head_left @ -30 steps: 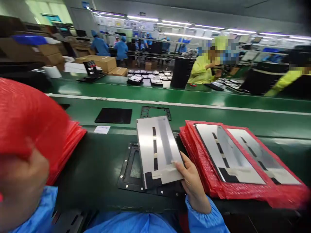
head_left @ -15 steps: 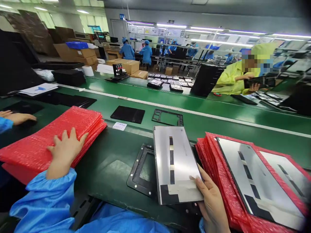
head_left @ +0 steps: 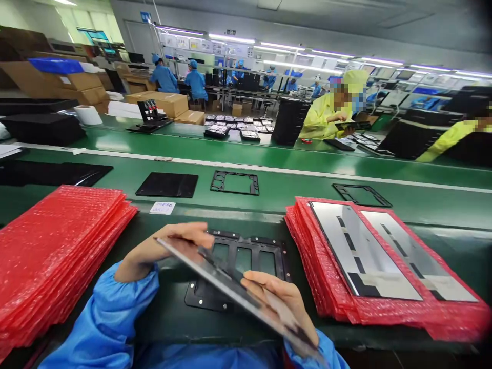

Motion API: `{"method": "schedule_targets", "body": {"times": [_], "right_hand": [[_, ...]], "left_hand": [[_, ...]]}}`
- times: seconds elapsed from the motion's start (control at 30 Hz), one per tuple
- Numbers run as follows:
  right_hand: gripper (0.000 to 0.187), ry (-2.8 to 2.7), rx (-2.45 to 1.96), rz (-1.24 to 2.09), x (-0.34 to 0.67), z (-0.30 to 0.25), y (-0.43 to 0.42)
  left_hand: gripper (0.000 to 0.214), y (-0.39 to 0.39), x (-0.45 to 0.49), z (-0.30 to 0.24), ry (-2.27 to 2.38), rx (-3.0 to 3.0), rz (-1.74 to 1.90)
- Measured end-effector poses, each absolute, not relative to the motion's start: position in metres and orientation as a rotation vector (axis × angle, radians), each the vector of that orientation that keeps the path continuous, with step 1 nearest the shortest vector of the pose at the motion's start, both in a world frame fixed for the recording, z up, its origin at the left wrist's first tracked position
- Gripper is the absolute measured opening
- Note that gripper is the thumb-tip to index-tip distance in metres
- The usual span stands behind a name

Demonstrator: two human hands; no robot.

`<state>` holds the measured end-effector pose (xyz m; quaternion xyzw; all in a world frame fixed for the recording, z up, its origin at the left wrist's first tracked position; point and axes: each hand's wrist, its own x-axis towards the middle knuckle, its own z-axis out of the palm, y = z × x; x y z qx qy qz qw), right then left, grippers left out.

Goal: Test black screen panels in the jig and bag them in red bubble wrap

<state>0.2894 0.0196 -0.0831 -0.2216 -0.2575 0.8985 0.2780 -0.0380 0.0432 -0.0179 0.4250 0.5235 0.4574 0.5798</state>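
Note:
A silver-backed display panel (head_left: 226,287) is tilted almost edge-on in front of me, above the green worktop. My left hand (head_left: 163,246) grips its far left end, fingers laid over the back. Closer to my body, my right hand (head_left: 284,300) is closed on the other end; the thumb's hold is partly hidden. Beneath the panel lies a black frame jig (head_left: 205,295) with rectangular openings and small silver dots. Right of it, two more display panels (head_left: 369,256) rest silver side up on a stack of red bubble-wrap sleeves (head_left: 307,251).
Another pile of red bubble-wrap sleeves (head_left: 65,241) is at the left. Along the green bench (head_left: 277,218) sit a black plate (head_left: 168,184), a paper label (head_left: 162,208) and two thin black frames (head_left: 234,183). Across the bench, a person in yellow (head_left: 326,118) handles a dark device.
My left hand has left the red pile and come onto the panel. The panel has moved left and tipped from facing me to nearly edge-on. My view has swung right.

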Motion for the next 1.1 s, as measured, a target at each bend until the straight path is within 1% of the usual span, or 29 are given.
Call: {"method": "schedule_targets", "body": {"times": [0.03, 0.07, 0.13, 0.17, 0.3, 0.43, 0.47, 0.57, 0.6, 0.63, 0.73, 0.77, 0.8, 0.87, 0.97, 1.03, 1.1], "right_hand": [[0.056, -0.737, -0.502, 2.525, 0.293, -0.083, 0.023], [0.066, -0.81, -0.433, 2.64, 0.296, -0.082, 0.027], [0.083, -0.942, -0.407, 2.738, 0.3, -0.082, 0.036], [0.084, -0.95, -0.456, 2.669, 0.3, -0.082, 0.04], [0.063, -0.603, -0.64, 2.108, 0.293, -0.085, 0.056], [0.044, -0.455, -0.827, 1.877, 0.289, -0.091, 0.062], [0.042, -0.45, -0.885, 1.818, 0.289, -0.093, 0.062], [0.053, -0.43, -0.982, 1.713, 0.294, -0.1, 0.06], [0.056, -0.415, -0.993, 1.705, 0.296, -0.102, 0.06], [0.059, -0.398, -1.0, 1.702, 0.297, -0.104, 0.059], [0.066, -0.36, -1.011, 1.701, 0.299, -0.107, 0.06], [0.067, -0.36, -0.995, 1.706, 0.3, -0.107, 0.06], [0.067, -0.364, -0.97, 1.716, 0.3, -0.107, 0.06], [0.066, -0.38, -0.907, 1.74, 0.301, -0.107, 0.06], [0.062, -0.399, -0.82, 1.786, 0.302, -0.107, 0.058], [0.06, -0.413, -0.771, 1.802, 0.303, -0.106, 0.057], [0.061, -0.432, -0.741, 1.801, 0.304, -0.105, 0.056]], "left_hand": [[0.048, 0.048, -0.035, -0.021, 1.242, 1.028, 1.031], [0.038, 0.052, -0.032, -0.023, 1.246, 1.081, 1.01], [0.036, 0.061, -0.025, -0.027, 1.251, 1.089, 1.011], [0.036, 0.065, -0.02, -0.028, 1.257, 1.041, 1.015], [0.039, 0.081, -0.003, -0.028, 1.256, 0.942, 0.956], [0.046, 0.105, 0.008, -0.034, 1.251, 1.018, 0.867], [0.052, 0.114, 0.008, -0.036, 1.237, 1.031, 0.829], [0.083, 0.157, 0.006, -0.046, 1.282, 1.168, 0.718], [0.091, 0.175, 0.004, -0.05, 1.335, 1.249, 0.698], [0.092, 0.194, 0.001, -0.053, 1.402, 1.312, 0.696], [0.073, 0.251, -0.007, -0.06, 1.629, 1.437, 0.76], [0.07, 0.268, -0.01, -0.061, 1.719, 1.471, 0.792], [0.071, 0.281, -0.013, -0.063, 1.813, 1.498, 0.825], [0.08, 0.302, -0.019, -0.068, 1.992, 1.51, 0.884], [0.088, 0.318, -0.029, -0.078, 2.188, 1.41, 0.909], [0.079, 0.322, -0.037, -0.083, 2.252, 1.306, 0.898], [0.063, 0.324, -0.046, -0.085, 2.267, 1.21, 0.898]]}}
